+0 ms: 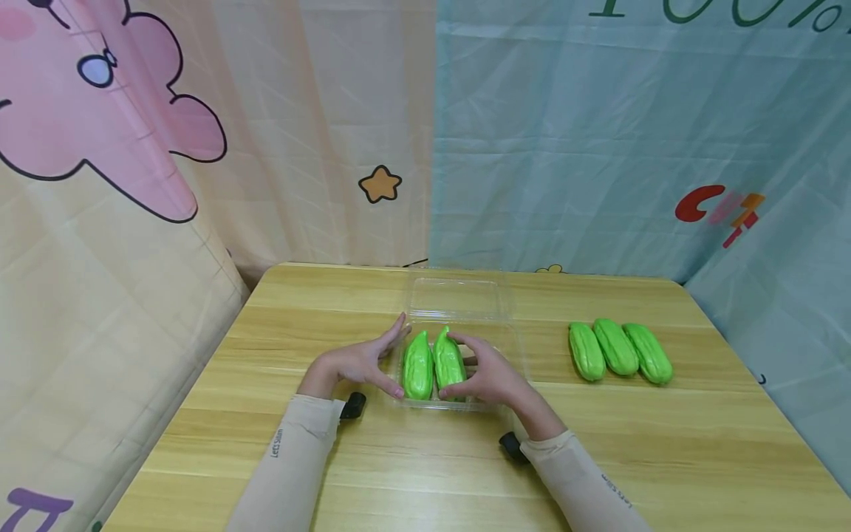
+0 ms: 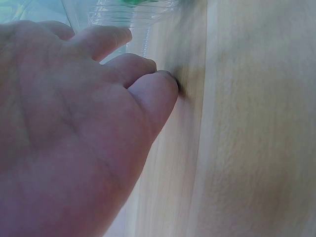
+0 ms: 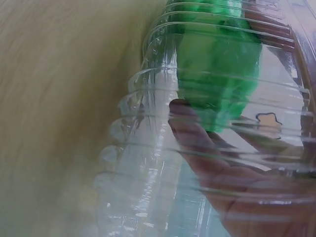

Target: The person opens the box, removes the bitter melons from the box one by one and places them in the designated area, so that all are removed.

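A clear plastic clamshell box [image 1: 492, 405] sits on the table, its lid [image 1: 455, 298] folded back behind it. Inside, two ridged green bitter melons lie side by side: a left one [image 1: 417, 367] and a right one [image 1: 448, 363]. My right hand [image 1: 488, 373] reaches into the box and holds the right bitter melon between thumb and fingers. Through the clear wall, the right wrist view shows fingers at the end of that melon [image 3: 217, 69]. My left hand [image 1: 362, 363] is at the box's left side, thumb and fingers spread, thumb near the front corner.
Three more bitter melons [image 1: 617, 347] lie in a row on the wooden table [image 1: 425, 473] to the right. Printed curtains [image 1: 565, 148] hang behind the table and along its sides. A black wrist camera [image 1: 513, 448] shows at the right sleeve.
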### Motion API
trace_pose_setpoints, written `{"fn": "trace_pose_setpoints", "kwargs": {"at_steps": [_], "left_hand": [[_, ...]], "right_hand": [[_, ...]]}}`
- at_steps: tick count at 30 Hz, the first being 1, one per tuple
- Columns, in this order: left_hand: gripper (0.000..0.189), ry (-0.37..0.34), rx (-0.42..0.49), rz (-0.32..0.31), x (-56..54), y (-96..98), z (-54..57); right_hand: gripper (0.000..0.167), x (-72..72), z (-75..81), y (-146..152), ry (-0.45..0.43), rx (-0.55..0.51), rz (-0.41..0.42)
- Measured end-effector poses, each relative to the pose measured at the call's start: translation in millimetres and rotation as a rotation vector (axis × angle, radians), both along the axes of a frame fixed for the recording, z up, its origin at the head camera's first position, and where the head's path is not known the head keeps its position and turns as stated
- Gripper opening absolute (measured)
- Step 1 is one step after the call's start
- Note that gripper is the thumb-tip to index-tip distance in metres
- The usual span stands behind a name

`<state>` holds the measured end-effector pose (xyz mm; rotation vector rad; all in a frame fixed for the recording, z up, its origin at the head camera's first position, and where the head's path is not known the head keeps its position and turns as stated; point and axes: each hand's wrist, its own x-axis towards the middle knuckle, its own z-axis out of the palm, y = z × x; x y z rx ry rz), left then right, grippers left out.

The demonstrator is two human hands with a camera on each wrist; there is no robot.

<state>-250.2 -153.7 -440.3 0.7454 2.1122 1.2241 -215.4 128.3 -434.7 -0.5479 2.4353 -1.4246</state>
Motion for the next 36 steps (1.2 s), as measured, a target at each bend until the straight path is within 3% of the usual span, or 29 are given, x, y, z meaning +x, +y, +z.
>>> {"fn": "trace_pose_setpoints", "kwargs": {"at_steps": [31,36], "left_hand": [[0.141,0.002,0.0,0.007,-0.5,-0.5,-1.2],[0.141,-0.001,0.0,0.005,-0.3,-0.1,-0.6]], "right_hand": [[0.097,-5.5,26.9,32.7,-0.04,-0.176,-0.043],[0.097,-7.0,30.9,43.4,-0.032,-0.163,-0.075]]}}
